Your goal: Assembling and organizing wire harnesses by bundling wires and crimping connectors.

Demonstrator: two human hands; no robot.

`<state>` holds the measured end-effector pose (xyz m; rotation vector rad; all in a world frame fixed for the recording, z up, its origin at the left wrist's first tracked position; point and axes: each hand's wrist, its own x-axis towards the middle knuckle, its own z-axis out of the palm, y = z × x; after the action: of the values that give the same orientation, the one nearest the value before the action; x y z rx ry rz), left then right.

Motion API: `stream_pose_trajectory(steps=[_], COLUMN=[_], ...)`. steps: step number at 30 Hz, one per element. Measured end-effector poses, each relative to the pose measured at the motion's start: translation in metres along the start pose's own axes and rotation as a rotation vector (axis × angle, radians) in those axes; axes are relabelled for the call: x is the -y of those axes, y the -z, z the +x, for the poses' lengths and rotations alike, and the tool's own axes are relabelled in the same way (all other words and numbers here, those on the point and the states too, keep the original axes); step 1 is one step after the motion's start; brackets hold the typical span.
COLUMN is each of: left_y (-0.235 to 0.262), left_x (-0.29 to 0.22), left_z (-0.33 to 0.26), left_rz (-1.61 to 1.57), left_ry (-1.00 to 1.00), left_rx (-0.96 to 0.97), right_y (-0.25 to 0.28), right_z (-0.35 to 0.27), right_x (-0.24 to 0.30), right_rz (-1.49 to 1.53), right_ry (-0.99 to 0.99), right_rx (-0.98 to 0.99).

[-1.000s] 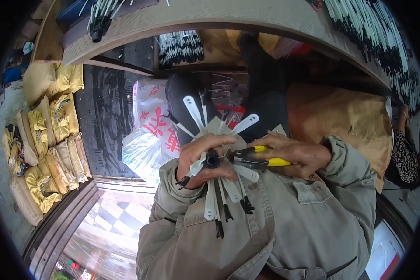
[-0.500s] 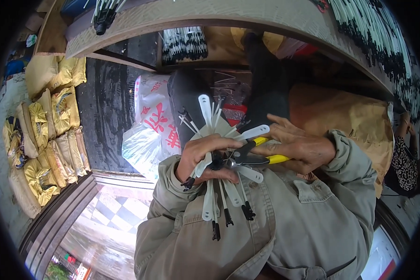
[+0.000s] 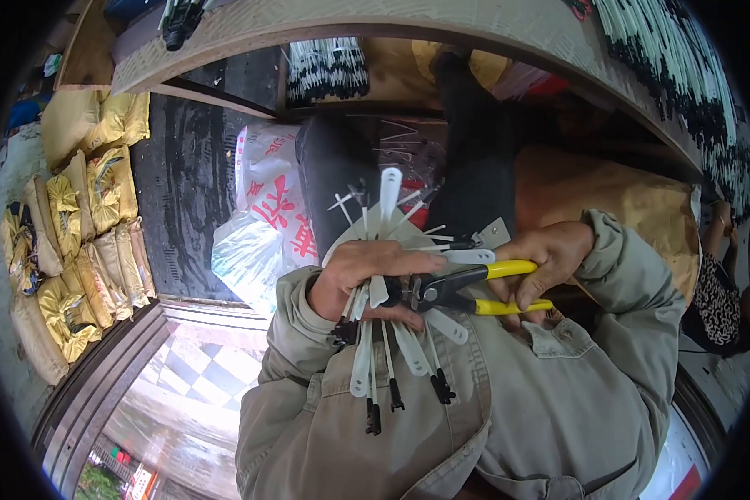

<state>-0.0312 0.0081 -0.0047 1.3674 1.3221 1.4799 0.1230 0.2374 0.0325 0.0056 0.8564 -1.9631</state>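
Note:
My left hand (image 3: 352, 268) is closed around the black hub (image 3: 394, 292) of a spoked assembly. White flat blades with holes (image 3: 389, 198) and thin white ribs with black tips (image 3: 375, 414) fan out from it on all sides. My right hand (image 3: 550, 260) grips yellow-handled pliers (image 3: 447, 293) by their handle ends, with the two handles spread apart. The black pliers head sits against the hub, beside my left fingertips. What lies between the jaws is hidden.
Bundles of white black-tipped rods lie on the curved-edge bench (image 3: 508, 18), with more bundles (image 3: 328, 71) beneath it. A printed plastic bag (image 3: 267, 196) leans by my left leg. Brown sheeting (image 3: 617, 200) is at right. Several yellow sacks (image 3: 100, 267) are stacked far left. Another person's arm (image 3: 717, 223) shows at the right edge.
My right hand has slid back toward the handle ends, and its fingers have curled in. The pliers have turned slightly, with their jaws still at the hub. My left hand keeps its hold.

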Motion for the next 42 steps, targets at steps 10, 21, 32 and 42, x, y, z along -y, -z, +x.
stream_pose_trajectory(steps=[10, 21, 32, 42], left_y=[-0.011, -0.001, 0.001, -0.023], left_x=[0.001, 0.000, 0.003, 0.004], left_z=[-0.004, 0.002, -0.005, -0.019], left_rz=[-0.088, -0.064, -0.141, -0.018], left_ry=[0.058, 0.020, -0.020, 0.094], left_rx=[-0.184, -0.021, -0.053, -0.427], right_y=[-0.024, -0.003, 0.004, -0.011], right_z=[0.010, 0.005, 0.006, 0.036], right_x=[-0.015, -0.001, 0.005, -0.024], right_rz=[-1.719, -0.078, -0.203, -1.783], right_ry=[0.306, -0.056, 0.190, 0.464], right_rx=[-0.833, -0.075, -0.141, -1.086])
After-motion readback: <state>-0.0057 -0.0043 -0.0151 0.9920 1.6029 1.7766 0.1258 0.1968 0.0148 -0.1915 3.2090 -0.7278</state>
